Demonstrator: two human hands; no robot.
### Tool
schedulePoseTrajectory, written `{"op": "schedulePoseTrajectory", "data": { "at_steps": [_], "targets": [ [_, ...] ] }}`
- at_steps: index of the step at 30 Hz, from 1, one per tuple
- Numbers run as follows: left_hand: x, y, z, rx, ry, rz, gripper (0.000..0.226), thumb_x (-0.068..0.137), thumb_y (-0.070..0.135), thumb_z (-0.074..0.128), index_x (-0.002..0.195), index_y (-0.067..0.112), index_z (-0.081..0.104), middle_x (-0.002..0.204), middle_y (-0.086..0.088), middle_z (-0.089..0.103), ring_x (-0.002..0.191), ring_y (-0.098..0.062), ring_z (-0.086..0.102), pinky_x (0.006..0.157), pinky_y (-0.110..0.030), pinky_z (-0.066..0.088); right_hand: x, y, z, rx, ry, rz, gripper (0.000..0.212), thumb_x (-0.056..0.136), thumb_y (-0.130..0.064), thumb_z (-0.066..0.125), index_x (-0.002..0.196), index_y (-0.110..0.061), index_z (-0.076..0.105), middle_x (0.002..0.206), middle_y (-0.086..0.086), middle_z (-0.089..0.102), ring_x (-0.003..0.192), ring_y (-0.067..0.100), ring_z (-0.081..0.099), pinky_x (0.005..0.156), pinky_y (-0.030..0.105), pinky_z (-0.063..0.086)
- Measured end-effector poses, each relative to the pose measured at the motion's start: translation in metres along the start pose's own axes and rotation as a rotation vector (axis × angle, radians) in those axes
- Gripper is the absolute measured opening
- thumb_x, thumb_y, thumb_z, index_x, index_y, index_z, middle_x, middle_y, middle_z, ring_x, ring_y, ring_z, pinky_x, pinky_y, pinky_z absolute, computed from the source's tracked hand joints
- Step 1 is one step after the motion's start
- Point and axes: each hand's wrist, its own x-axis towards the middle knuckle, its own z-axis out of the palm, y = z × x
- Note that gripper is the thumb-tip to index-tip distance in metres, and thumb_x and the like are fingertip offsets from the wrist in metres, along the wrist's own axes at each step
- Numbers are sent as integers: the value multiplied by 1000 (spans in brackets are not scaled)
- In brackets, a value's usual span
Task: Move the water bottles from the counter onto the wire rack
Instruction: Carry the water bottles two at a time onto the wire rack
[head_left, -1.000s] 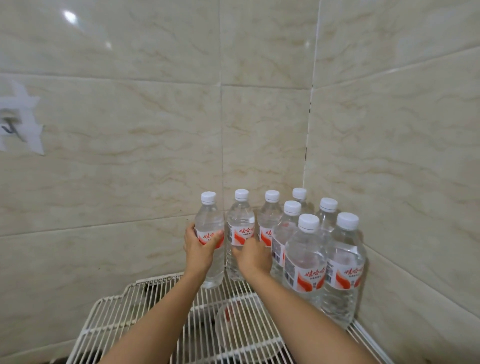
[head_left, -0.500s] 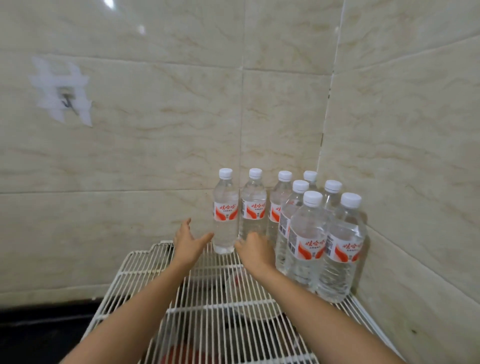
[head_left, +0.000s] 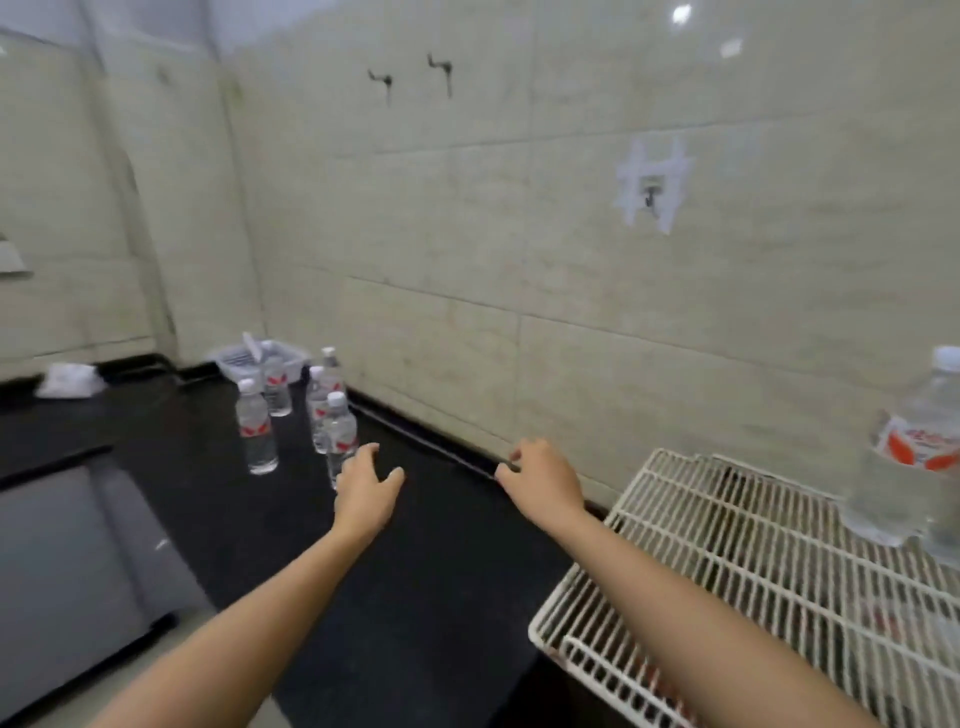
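Left hand, right hand withdrawn from wire rack | empty over counter

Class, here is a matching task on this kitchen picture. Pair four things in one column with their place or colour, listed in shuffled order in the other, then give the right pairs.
Things
1. wire rack
2. counter
3. hook
4. basket

Place or colour
A. taped to the tiled wall
B. black
C. at the right, with a bottle standing on it
D. far off, at the counter's back corner

Pairs: 1-C, 2-B, 3-A, 4-D
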Motion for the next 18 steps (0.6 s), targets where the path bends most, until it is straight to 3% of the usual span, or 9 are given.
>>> {"op": "schedulePoseTrajectory", "data": {
  "at_steps": [7, 12, 18],
  "targets": [
    [8, -123, -173, -22, 183, -122, 51, 84, 15, 57, 132, 6, 41, 134, -22, 44, 124, -35, 43, 105, -45, 36, 1, -163, 127, -19, -185, -226, 34, 85, -28, 50, 109, -6, 60, 118, 14, 57, 114, 33, 50, 87, 37, 42],
    [10, -206, -293, -30, 261, -178, 48, 88, 16, 54, 133, 7, 39, 138, -19, 39, 128, -34, 39, 107, -46, 34, -14, -267, 225, 83, -339, -223, 33, 84, -27, 52, 111, -8, 60, 120, 12, 60, 115, 31, 51, 92, 37, 43],
    [6, -275, -389, -71, 394, -270, 45, 89, 15, 52, 131, 5, 41, 136, -21, 40, 122, -33, 44, 100, -43, 37, -35, -329, 313, 268, -513, -92, 25, 82, -20, 54, 100, -6, 66, 109, 10, 68, 104, 25, 60, 79, 27, 43]
  ]
}}
